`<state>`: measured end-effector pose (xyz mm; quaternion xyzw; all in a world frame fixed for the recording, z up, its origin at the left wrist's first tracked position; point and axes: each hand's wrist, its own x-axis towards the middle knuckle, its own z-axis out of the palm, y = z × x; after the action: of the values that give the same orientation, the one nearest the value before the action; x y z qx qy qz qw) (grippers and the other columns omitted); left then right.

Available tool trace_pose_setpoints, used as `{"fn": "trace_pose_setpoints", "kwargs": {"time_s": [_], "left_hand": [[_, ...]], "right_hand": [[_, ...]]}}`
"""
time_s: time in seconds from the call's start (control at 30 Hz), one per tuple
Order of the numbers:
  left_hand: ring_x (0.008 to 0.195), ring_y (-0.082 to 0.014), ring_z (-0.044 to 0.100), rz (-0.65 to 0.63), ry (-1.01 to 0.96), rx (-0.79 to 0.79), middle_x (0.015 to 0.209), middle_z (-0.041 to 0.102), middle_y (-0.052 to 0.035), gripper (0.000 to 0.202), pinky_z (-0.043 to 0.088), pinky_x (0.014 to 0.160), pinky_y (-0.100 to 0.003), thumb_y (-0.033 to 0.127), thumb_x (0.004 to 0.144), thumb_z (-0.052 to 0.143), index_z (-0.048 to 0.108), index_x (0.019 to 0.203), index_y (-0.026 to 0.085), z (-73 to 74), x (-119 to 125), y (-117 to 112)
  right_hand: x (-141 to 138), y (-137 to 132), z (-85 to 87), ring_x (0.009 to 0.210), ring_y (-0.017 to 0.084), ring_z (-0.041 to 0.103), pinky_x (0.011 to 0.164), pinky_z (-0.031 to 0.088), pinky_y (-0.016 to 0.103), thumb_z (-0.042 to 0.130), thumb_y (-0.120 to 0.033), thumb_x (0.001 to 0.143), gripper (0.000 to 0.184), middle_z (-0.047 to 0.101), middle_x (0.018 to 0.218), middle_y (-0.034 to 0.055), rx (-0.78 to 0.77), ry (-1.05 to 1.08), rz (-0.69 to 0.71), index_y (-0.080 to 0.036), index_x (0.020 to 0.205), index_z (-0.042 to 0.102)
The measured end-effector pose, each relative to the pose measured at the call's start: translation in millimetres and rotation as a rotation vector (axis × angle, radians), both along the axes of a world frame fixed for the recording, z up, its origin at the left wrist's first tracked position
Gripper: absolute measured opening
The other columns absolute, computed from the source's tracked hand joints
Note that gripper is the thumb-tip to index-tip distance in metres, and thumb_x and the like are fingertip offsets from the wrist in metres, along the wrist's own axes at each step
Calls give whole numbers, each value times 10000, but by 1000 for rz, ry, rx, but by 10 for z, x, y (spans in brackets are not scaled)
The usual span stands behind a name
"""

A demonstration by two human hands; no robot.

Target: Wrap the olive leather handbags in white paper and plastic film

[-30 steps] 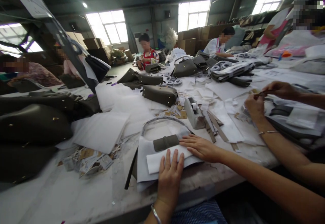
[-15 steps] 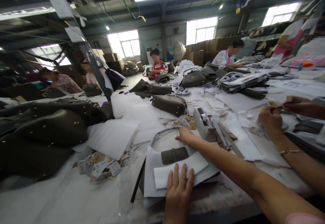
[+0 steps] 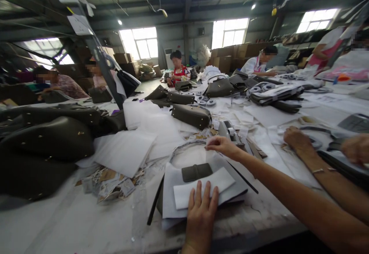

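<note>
My left hand (image 3: 201,212) lies flat with fingers spread on a white foam sheet (image 3: 201,191) that wraps a dark olive bag near the table's front edge. An olive leather flap (image 3: 196,172) shows above the sheet. The bag's wrapped curved handle (image 3: 184,149) arcs behind it. My right hand (image 3: 220,145) reaches over the bag and pinches the white wrapping at the handle's right end, just in front of a grey tape dispenser (image 3: 230,131).
A co-worker's hands (image 3: 296,138) work on the right beside dark straps. Olive bags lie piled at left (image 3: 46,142) and mid-table (image 3: 190,115). White foam sheets (image 3: 127,150) and paper scraps (image 3: 111,183) cover the table. Several people sit at the far end.
My right hand moved from lying flat on the sheet up to the handle and now pinches the wrapping there. My left hand stayed flat. The co-worker's hands lowered and spread apart.
</note>
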<state>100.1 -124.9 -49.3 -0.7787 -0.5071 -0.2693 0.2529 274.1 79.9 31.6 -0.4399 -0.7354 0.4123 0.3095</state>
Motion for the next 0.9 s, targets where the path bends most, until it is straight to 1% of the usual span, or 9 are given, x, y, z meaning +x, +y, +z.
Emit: {"fn": "trace_pose_setpoints", "kwargs": {"time_s": [0.13,0.2,0.27,0.37,0.5,0.63,0.73,0.8,0.9], "left_hand": [[1331,-275,504,0,17,-56,1491,498,23,418,550,1001,-448,287,1034,350,485,1428,315,13,-11,3],[1346,-278,487,-1,29,-91,1501,485,19,426,538,1019,-455,272,1022,401,465,1441,312,26,-16,6],[1353,-282,479,-1,43,-123,1503,482,15,449,532,1027,-460,244,1008,444,448,1453,308,47,-19,12],[1364,-294,463,-4,65,-173,1516,463,6,489,522,1038,-468,203,984,490,434,1462,294,86,-22,25],[1384,-296,437,5,80,-221,1532,444,-25,539,498,1065,-473,165,953,541,425,1468,270,114,-26,48],[1399,-294,414,-6,75,-263,1536,439,-25,608,471,1087,-482,130,946,532,352,1504,293,142,-33,45],[1414,-311,387,-17,75,-368,1542,432,-12,692,432,1112,-513,94,921,547,296,1524,323,248,-33,18],[1424,-336,364,-38,48,-472,1550,419,-24,713,399,1126,-545,158,899,612,306,1521,327,371,-13,4],[1401,-371,387,-41,-65,-617,1508,474,-59,767,378,1122,-584,424,858,696,324,1518,305,546,73,12]], "right_hand": [[230,-516,199,913,232,710,893,545,337,671,-452,847,286,763,943,59,105,48,54,-186,883,768],[346,-772,224,897,222,723,874,558,315,635,-361,893,213,772,947,42,198,5,67,-220,949,784],[463,-996,200,930,218,728,877,568,304,593,-272,916,218,772,993,38,282,-54,94,-242,1026,779],[614,-1262,92,1073,215,693,994,533,343,516,-174,932,317,744,1120,43,406,-106,198,-260,1137,742],[729,-1491,-145,1234,194,600,1124,431,408,427,-71,922,496,661,1296,43,569,-151,348,-285,1324,622],[761,-1597,-421,1336,195,502,1173,357,440,426,-62,931,547,606,1370,52,702,-183,317,-293,1416,532],[771,-1627,-582,1348,185,486,1179,346,427,403,-63,937,541,614,1361,48,753,-188,291,-288,1411,536],[781,-1633,-657,1351,180,481,1178,348,418,388,-71,951,518,617,1357,50,776,-198,287,-275,1400,547],[792,-1627,-731,1358,175,472,1183,342,411,388,-96,979,465,625,1348,69,842,-193,287,-236,1390,555]]}}
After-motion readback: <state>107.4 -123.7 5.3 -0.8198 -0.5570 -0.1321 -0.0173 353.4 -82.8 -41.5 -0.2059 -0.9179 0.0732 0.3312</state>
